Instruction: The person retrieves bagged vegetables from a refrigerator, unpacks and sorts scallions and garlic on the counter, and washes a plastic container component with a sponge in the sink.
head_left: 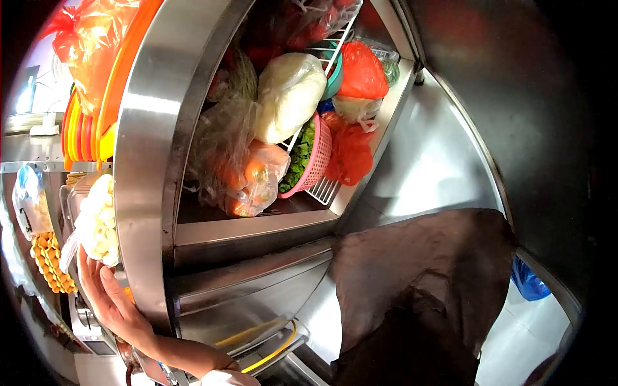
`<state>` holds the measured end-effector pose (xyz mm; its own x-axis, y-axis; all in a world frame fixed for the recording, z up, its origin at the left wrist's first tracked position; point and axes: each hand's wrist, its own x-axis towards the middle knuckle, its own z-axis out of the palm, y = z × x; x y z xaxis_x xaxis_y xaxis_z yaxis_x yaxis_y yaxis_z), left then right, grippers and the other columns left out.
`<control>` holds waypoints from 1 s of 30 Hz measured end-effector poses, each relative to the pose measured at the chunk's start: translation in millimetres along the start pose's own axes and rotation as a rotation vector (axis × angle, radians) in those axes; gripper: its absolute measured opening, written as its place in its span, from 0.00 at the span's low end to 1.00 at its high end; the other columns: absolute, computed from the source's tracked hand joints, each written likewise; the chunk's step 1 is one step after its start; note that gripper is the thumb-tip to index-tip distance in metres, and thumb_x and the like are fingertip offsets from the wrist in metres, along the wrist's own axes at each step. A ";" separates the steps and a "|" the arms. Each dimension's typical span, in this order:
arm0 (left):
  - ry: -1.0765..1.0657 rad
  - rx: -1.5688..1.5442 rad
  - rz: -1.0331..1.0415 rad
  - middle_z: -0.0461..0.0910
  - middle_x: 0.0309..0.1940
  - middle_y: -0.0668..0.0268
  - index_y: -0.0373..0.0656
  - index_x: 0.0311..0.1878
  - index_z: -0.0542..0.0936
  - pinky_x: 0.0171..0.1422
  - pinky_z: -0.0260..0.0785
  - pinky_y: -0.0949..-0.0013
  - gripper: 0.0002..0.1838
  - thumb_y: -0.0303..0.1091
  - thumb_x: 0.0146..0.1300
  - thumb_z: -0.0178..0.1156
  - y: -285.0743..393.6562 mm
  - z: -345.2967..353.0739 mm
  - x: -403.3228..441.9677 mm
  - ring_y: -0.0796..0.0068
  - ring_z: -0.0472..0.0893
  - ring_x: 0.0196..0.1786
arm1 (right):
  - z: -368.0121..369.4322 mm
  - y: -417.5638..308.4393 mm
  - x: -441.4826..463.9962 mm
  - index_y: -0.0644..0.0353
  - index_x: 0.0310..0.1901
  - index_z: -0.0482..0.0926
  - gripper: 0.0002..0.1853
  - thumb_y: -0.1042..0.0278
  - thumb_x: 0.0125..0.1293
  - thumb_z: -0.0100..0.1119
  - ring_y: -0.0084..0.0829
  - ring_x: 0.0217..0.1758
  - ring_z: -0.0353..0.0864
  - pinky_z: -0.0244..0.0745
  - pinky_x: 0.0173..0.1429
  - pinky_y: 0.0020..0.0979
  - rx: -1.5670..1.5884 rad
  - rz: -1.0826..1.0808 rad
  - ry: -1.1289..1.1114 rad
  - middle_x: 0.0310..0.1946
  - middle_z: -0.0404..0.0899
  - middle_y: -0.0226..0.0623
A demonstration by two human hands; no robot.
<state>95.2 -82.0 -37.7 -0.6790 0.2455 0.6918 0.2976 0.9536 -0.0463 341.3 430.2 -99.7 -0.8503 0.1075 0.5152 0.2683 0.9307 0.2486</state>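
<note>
Steel cabinet [257, 231]: wide open, full of veg, and I'm using it as the landmark.
Pale lumpy bunch [100, 222]: just outside the cabinet's curved edge, picture left, with what looks like clear plastic around it.
Left hand [119, 312]: beside that same edge, fingers mostly straight and a bit apart, tips at the bunch's near end. Can't tell if it's gripping or just steadying it, fingertips are partly hidden.
Right hand: out of view, so no clue what it's doing.
Pink basket [315, 164]: inside the cabinet holding leafy greens [299, 161], probably because the holes let air through.
Carrot bag [251, 177]: inside the cabinet near the sill, clear plastic, likely to stop them rolling.
</note>
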 end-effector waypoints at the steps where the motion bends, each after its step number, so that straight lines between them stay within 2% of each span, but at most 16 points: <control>1: 0.009 0.029 0.002 0.75 0.65 0.54 0.43 0.77 0.68 0.69 0.66 0.64 0.25 0.39 0.82 0.48 -1.7 -0.9 -1.0 0.66 0.76 0.62 | 0.4 0.2 -0.9 0.67 0.58 0.80 0.35 0.38 0.74 0.41 0.44 0.40 0.81 0.74 0.47 0.44 -0.008 0.001 -0.002 0.42 0.82 0.51; 8: -0.021 -0.048 -0.024 0.75 0.64 0.53 0.42 0.77 0.68 0.70 0.65 0.64 0.25 0.39 0.81 0.49 6.9 0.0 -0.8 0.66 0.75 0.63 | -5.6 -4.1 -3.0 0.64 0.55 0.83 0.34 0.38 0.76 0.39 0.42 0.40 0.81 0.73 0.49 0.43 -0.086 0.059 0.041 0.42 0.83 0.49; 11: -0.027 -0.071 -0.021 0.75 0.65 0.53 0.41 0.77 0.68 0.71 0.65 0.64 0.25 0.39 0.81 0.49 9.6 0.2 -0.7 0.65 0.75 0.64 | -19.2 -11.3 -1.4 0.63 0.48 0.86 0.34 0.39 0.78 0.39 0.39 0.40 0.80 0.72 0.52 0.39 -0.176 0.243 -0.026 0.40 0.84 0.45; 13: -0.048 -0.106 -0.023 0.75 0.66 0.52 0.40 0.77 0.67 0.72 0.64 0.63 0.26 0.39 0.81 0.49 11.6 0.1 0.3 0.64 0.75 0.66 | -20.5 -16.2 2.2 0.63 0.42 0.88 0.32 0.41 0.78 0.41 0.38 0.40 0.79 0.70 0.54 0.36 -0.318 0.057 -0.063 0.37 0.85 0.42; 15: -0.055 -0.138 -0.036 0.75 0.66 0.52 0.41 0.77 0.66 0.73 0.63 0.62 0.26 0.39 0.81 0.49 11.4 0.3 -0.4 0.64 0.75 0.66 | -15.4 -15.6 2.0 0.63 0.42 0.87 0.27 0.47 0.78 0.45 0.38 0.42 0.80 0.70 0.53 0.36 -0.178 0.213 0.042 0.35 0.85 0.41; 17: -0.060 -0.132 -0.037 0.74 0.67 0.52 0.41 0.78 0.66 0.72 0.64 0.63 0.27 0.39 0.81 0.49 9.9 -0.8 -0.6 0.64 0.75 0.66 | -11.4 -25.7 4.2 0.64 0.42 0.87 0.26 0.50 0.79 0.45 0.38 0.41 0.80 0.70 0.54 0.36 -0.050 0.571 0.096 0.35 0.85 0.41; 19: -0.060 -0.128 -0.029 0.74 0.66 0.52 0.41 0.77 0.66 0.71 0.65 0.63 0.27 0.40 0.81 0.49 12.0 0.2 -1.1 0.64 0.75 0.66 | -1.5 -45.1 6.3 0.65 0.42 0.87 0.27 0.51 0.79 0.44 0.38 0.41 0.80 0.70 0.54 0.36 -0.065 0.434 0.189 0.36 0.85 0.42; 21: -0.065 -0.113 -0.037 0.74 0.67 0.52 0.42 0.78 0.66 0.69 0.65 0.63 0.27 0.41 0.81 0.49 11.3 0.3 -1.0 0.64 0.75 0.66 | 0.4 -38.8 2.2 0.67 0.43 0.86 0.27 0.51 0.80 0.44 0.37 0.41 0.80 0.70 0.54 0.36 -0.098 0.251 0.186 0.37 0.84 0.44; 22: -0.067 -0.103 -0.040 0.74 0.67 0.53 0.42 0.78 0.66 0.69 0.66 0.63 0.27 0.41 0.81 0.49 10.7 -0.3 -0.8 0.65 0.75 0.65 | -5.9 -16.2 -4.8 0.68 0.43 0.86 0.26 0.52 0.80 0.45 0.37 0.41 0.80 0.71 0.55 0.36 -0.121 0.136 0.139 0.38 0.84 0.45; 25: -0.070 -0.057 -0.041 0.73 0.67 0.53 0.44 0.79 0.65 0.68 0.66 0.63 0.27 0.42 0.81 0.49 10.4 -1.7 -0.8 0.65 0.75 0.64 | -15.6 3.5 -9.8 0.71 0.47 0.84 0.27 0.52 0.81 0.44 0.39 0.45 0.80 0.74 0.53 0.39 -0.146 0.012 0.030 0.42 0.83 0.49; 27: -0.067 -0.041 -0.038 0.73 0.67 0.54 0.45 0.79 0.64 0.68 0.66 0.63 0.27 0.42 0.81 0.49 10.4 -1.7 -1.0 0.66 0.75 0.63 | -14.3 -5.8 -9.7 0.71 0.48 0.84 0.27 0.53 0.82 0.41 0.41 0.46 0.81 0.75 0.50 0.42 0.029 0.308 0.036 0.43 0.82 0.49; 30: -0.061 -0.100 -0.042 0.73 0.67 0.54 0.44 0.79 0.64 0.68 0.66 0.63 0.28 0.42 0.81 0.48 11.4 1.0 -0.4 0.66 0.75 0.64 | -18.3 33.3 -21.1 0.71 0.51 0.83 0.30 0.47 0.80 0.40 0.40 0.46 0.81 0.77 0.49 0.44 -0.120 -0.149 -0.025 0.46 0.81 0.49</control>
<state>98.3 -71.0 -39.2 -0.7313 0.2188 0.6460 0.3313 0.9419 0.0561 376.5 452.5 -87.3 -0.8953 -0.0182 0.4451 0.1895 0.8887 0.4175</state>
